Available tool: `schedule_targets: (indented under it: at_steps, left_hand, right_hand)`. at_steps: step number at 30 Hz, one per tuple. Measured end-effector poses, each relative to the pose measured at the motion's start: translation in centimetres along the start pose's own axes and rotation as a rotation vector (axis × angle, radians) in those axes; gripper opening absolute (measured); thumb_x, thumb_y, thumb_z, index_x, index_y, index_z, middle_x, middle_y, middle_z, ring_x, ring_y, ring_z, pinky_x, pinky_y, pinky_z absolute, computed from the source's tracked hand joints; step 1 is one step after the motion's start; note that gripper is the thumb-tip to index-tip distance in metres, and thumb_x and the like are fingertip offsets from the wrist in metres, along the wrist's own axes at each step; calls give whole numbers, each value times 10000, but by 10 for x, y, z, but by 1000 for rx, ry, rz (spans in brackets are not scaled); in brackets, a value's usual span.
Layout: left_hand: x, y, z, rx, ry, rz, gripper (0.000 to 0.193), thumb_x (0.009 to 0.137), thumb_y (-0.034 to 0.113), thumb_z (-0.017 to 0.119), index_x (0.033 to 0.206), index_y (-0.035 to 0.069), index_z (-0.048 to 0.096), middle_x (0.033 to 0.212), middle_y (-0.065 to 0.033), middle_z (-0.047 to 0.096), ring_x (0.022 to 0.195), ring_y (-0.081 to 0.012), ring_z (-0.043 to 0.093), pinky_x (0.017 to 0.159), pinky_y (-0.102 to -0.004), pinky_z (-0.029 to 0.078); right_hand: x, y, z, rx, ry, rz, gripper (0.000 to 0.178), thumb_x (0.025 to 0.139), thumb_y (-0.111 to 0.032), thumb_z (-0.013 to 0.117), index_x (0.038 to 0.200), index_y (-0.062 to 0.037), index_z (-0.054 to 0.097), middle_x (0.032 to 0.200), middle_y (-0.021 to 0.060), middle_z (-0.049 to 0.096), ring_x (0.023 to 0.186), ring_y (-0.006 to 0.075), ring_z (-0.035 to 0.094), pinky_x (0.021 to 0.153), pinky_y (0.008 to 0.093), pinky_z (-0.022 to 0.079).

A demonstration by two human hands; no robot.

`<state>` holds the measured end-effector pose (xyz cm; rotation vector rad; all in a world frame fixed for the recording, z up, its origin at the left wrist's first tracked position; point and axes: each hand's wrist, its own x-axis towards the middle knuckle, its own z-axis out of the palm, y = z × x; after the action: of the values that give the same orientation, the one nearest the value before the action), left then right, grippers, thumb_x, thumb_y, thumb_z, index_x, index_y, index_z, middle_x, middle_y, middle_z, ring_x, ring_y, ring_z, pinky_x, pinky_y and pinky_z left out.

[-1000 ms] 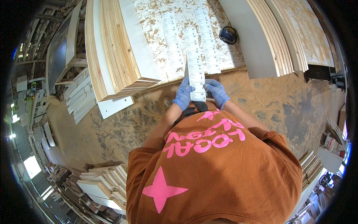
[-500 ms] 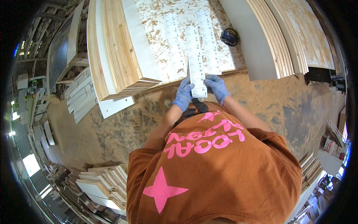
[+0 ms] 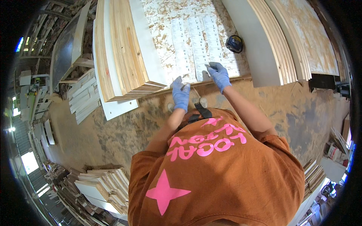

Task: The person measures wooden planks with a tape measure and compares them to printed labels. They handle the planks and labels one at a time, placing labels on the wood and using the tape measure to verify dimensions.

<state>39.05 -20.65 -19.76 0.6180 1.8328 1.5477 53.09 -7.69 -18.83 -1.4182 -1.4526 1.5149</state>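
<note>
Three long white strips of printed labels lie side by side on a worn, brown-flecked white board: a left label strip (image 3: 180, 47), a middle label strip (image 3: 197, 45) and a right label strip (image 3: 212, 37). My left hand (image 3: 181, 95), in a blue glove, is held at the near edge of the board (image 3: 162, 22), fingers apart and nothing in them. Also gloved in blue, my right hand (image 3: 220, 77) is over the near ends of the middle and right strips. Its fingers are slightly bent and apart; whether they touch the paper I cannot tell.
A black tape measure (image 3: 234, 44) rests right of the strips. Stacked wooden panels (image 3: 126, 49) stand on the left, more upright panels (image 3: 273, 45) on the right. White offcuts (image 3: 81, 96) lie beyond the left stack. Behind me is another panel stack (image 3: 105, 188).
The middle label strip, held up by both hands before, now lies flat on the board between the others. Both hands have let go; the left moved left and nearer, the right slightly farther.
</note>
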Motion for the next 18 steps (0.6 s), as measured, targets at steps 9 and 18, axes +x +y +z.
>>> schedule_targets:
  at_steps: [9, 18]
  left_hand:
    - [59, 44, 38, 972, -24, 130, 763, 750, 305, 674, 1396, 156, 297, 1412, -186, 330, 1312, -341, 299, 1067, -443, 268]
    - [77, 49, 38, 1018, -95, 66, 701, 754, 283, 652, 1374, 189, 338, 1454, -145, 261, 1312, -356, 276, 1082, -462, 238]
  right_hand:
    - [-49, 15, -17, 4, -37, -71, 319, 839, -197, 629, 1090, -2, 602, 961, 103, 654, 861, 153, 600, 807, 278, 479]
    - [-80, 13, -40, 98, -69, 13, 262, 839, -98, 624, 1081, -3, 601, 981, 60, 629, 886, 131, 569, 820, 263, 463]
